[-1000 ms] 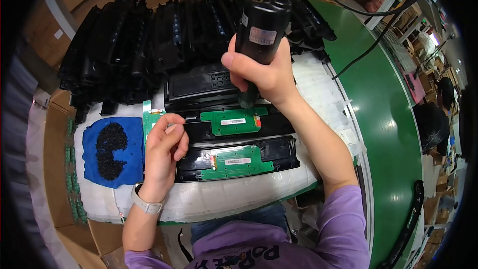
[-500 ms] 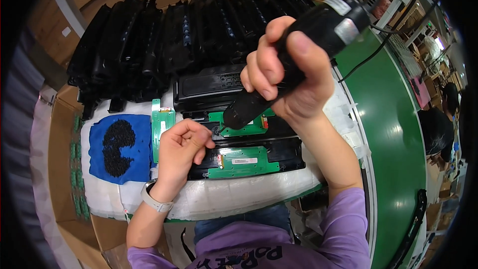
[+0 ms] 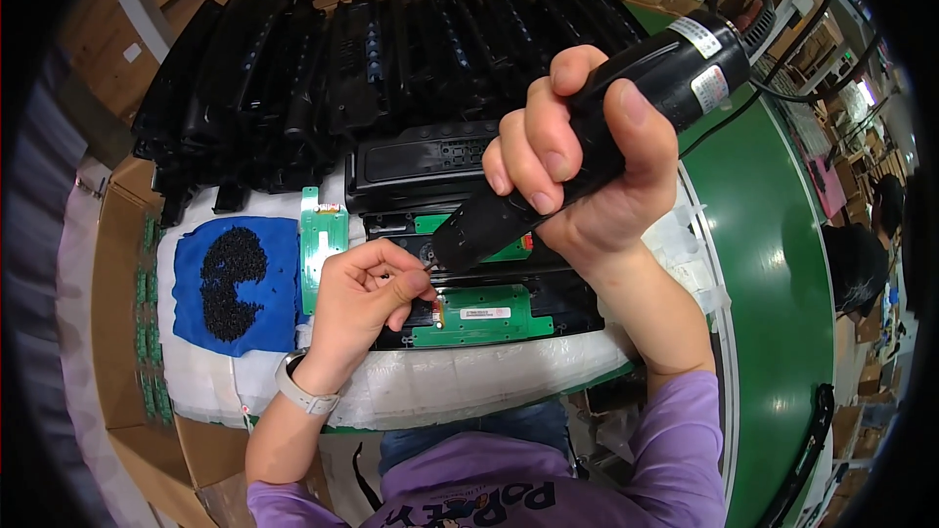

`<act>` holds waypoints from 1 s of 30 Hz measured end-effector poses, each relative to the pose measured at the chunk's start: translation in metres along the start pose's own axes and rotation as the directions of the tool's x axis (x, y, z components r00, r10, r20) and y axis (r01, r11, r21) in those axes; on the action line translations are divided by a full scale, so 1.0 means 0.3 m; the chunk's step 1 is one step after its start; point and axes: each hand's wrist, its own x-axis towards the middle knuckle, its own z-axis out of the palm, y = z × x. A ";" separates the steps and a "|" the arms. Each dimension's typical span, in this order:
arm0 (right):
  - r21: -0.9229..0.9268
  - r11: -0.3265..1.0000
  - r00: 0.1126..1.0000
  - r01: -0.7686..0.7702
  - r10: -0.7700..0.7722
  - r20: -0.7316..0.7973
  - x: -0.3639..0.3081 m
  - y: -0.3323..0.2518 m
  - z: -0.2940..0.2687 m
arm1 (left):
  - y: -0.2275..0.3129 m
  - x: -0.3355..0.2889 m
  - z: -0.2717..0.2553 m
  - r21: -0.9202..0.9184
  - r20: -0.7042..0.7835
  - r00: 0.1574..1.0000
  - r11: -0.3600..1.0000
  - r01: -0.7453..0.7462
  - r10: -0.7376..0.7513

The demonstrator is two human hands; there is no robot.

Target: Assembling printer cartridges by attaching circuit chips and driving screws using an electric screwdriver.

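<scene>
My right hand (image 3: 597, 161) is wrapped round a black corded electric screwdriver (image 3: 646, 88), which slants down to the left. Its tip meets the pinched fingers of my left hand (image 3: 377, 288); whatever they hold there is too small to make out. Under the tip lies a black plastic panel (image 3: 391, 225) bearing a green circuit board, partly covered by the tool. Nearer to me, a second black panel (image 3: 572, 308) carries another green circuit board (image 3: 489, 315) with a white label. Left of my left hand, a loose green circuit board (image 3: 323, 235) rests on the white padding.
A blue cloth (image 3: 279, 244) at the left bears a heap of small black screws (image 3: 230, 284). Many black plastic housings (image 3: 372, 68) stand packed along the back. A cardboard box (image 3: 127, 362) with green boards is at far left. The screwdriver's cord (image 3: 734, 117) trails right.
The screwdriver and my right hand have shifted slightly right and down in the picture. The tool's tip now meets my left fingertips, which have moved a little right.
</scene>
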 end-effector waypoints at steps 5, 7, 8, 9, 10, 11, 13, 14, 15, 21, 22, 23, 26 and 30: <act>-0.028 1.000 1.000 -0.006 0.006 -0.013 -0.008 -0.001 -0.002 | -0.002 0.001 -0.006 0.020 0.043 0.998 0.999 0.037 -0.038; -0.044 0.999 1.000 -0.002 0.001 -0.027 -0.012 0.000 0.002 | -0.007 0.002 -0.007 0.041 0.054 0.997 0.998 0.048 -0.051; -0.052 0.999 0.999 0.006 -0.008 -0.036 -0.013 0.000 0.006 | -0.008 0.002 -0.006 0.047 0.059 0.998 0.998 0.035 -0.038; -0.061 0.998 0.999 0.014 -0.017 -0.045 -0.015 0.000 0.010 | -0.010 0.003 -0.005 0.052 0.063 0.998 0.998 0.021 -0.025; -0.060 0.998 0.999 0.016 -0.019 -0.045 -0.018 0.003 0.015 | -0.013 0.001 -0.006 0.054 0.064 0.998 0.998 0.021 -0.025; -0.063 0.998 0.997 0.029 -0.033 -0.075 -0.022 0.007 0.021 | -0.017 -0.002 -0.006 0.018 0.057 0.998 0.999 0.032 -0.033; -0.068 0.997 0.993 0.045 -0.052 -0.105 -0.022 0.011 0.025 | -0.028 -0.006 -0.004 -0.015 0.053 0.998 0.999 0.040 -0.039; -0.057 0.998 0.990 0.036 -0.043 -0.131 -0.019 0.013 0.022 | -0.034 -0.008 0.000 -0.041 0.049 0.998 0.999 0.032 -0.030; -0.045 0.999 0.987 0.027 -0.034 -0.157 -0.015 0.012 0.020 | -0.036 -0.008 0.004 -0.067 0.044 0.999 0.997 0.024 -0.021; -0.476 0.855 0.977 -0.208 0.162 -0.138 0.033 -0.050 -0.014 | -0.020 0.020 -0.010 -0.190 -0.160 0.986 0.979 -0.076 0.046; -0.502 0.843 0.977 -0.194 0.123 -0.172 0.036 -0.049 -0.019 | -0.015 0.022 -0.026 -0.164 -0.166 0.985 0.984 -0.065 0.038; -0.504 0.842 0.978 -0.193 0.121 -0.172 0.038 -0.044 -0.033 | -0.013 0.025 -0.023 -0.164 -0.163 0.986 0.984 -0.066 0.039; -0.565 0.808 0.985 -0.166 0.106 -0.137 0.044 -0.022 -0.072 | -0.009 0.030 -0.021 -0.120 -0.243 0.969 0.990 -0.076 0.045; -0.575 0.800 0.982 -0.174 0.102 -0.157 0.047 -0.013 -0.082 | -0.004 0.023 -0.023 -0.153 -0.225 0.974 0.988 -0.035 0.000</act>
